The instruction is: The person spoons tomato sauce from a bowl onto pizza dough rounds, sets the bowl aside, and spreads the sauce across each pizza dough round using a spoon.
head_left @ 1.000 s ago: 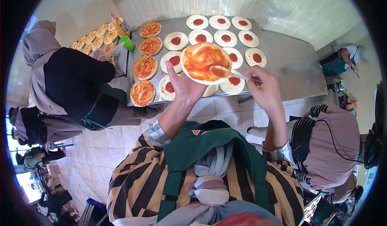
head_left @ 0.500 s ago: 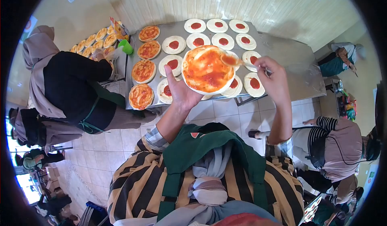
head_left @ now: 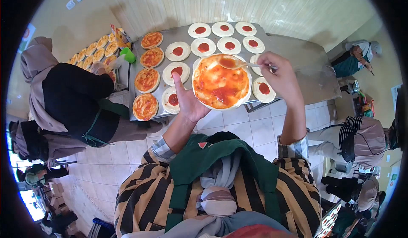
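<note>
My left hand (head_left: pixel 192 105) supports a round pizza base (head_left: pixel 222 85) from below, with the thumb up beside its left edge and the other fingers hidden underneath. Red sauce is spread over most of its top, and a pale rim shows around it. In my right hand (head_left: pixel 279 73) is a spoon (head_left: pixel 245 64), its sauce-coated bowl at the upper part of the base. Behind, on the metal table (head_left: pixel 293 74), lie pale dough rounds (head_left: pixel 203 46), each with a red sauce spot. A column of sauce-covered bases (head_left: pixel 147 80) lies at the left.
A co-worker (head_left: pixel 72 93) in a black top stands at the left by another table with several topped pizzas (head_left: pixel 88 62). A green cup (head_left: pixel 128 55) stands at that table's corner. Other people (head_left: pixel 365 140) are at the right. Tiled floor (head_left: pixel 102 174) lies below.
The spoon has moved left across the base to its upper part, my right hand going with it. The base appears slightly lower and flatter to view. The whole view has shifted a little.
</note>
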A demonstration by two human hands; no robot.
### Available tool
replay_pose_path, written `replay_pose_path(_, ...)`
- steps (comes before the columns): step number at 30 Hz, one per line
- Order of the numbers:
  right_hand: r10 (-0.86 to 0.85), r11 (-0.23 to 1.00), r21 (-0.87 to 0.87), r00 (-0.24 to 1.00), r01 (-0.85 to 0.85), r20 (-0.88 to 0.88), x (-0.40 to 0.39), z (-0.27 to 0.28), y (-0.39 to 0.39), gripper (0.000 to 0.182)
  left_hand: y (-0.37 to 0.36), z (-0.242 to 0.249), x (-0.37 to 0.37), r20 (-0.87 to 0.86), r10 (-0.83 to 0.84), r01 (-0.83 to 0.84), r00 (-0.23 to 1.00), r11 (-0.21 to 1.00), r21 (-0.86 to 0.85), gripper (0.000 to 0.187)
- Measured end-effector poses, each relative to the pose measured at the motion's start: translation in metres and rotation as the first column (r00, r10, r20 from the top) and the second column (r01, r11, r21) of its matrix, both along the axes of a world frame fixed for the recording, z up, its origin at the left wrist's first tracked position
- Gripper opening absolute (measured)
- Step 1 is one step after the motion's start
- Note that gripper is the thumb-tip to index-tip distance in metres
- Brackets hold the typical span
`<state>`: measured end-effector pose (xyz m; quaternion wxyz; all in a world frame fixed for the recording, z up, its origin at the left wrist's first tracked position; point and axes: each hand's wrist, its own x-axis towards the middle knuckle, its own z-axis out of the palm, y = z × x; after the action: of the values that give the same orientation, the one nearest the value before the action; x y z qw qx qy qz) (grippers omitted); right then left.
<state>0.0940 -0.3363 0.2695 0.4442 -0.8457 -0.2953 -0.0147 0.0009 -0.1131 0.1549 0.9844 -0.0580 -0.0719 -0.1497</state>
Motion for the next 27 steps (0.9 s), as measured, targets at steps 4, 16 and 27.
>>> replay_pose_path(4, 0.0, 0.995, -0.102, 1.0, 0.001, 0.007, -0.014, 0.003, -0.023, 0.011, 0.004, -0.004, 0.001, -0.058, 0.093, -0.087, 0.994, 0.992, 0.086, 0.114)
replay_pose_path(16, 0.051, 0.988, -0.144, 0.998, -0.046, 0.032, -0.016, -0.001, -0.014, 0.008, -0.003, 0.004, 0.007, -0.027, 0.08, -0.077, 0.996, 0.994, 0.077, 0.119)
replay_pose_path(27, -0.016, 1.0, -0.022, 0.999, 0.016, -0.045, -0.003, -0.037, -0.002, 0.008, 0.0, 0.003, 0.01, 0.016, 0.035, -0.034, 0.999, 0.998, -0.044, 0.111)
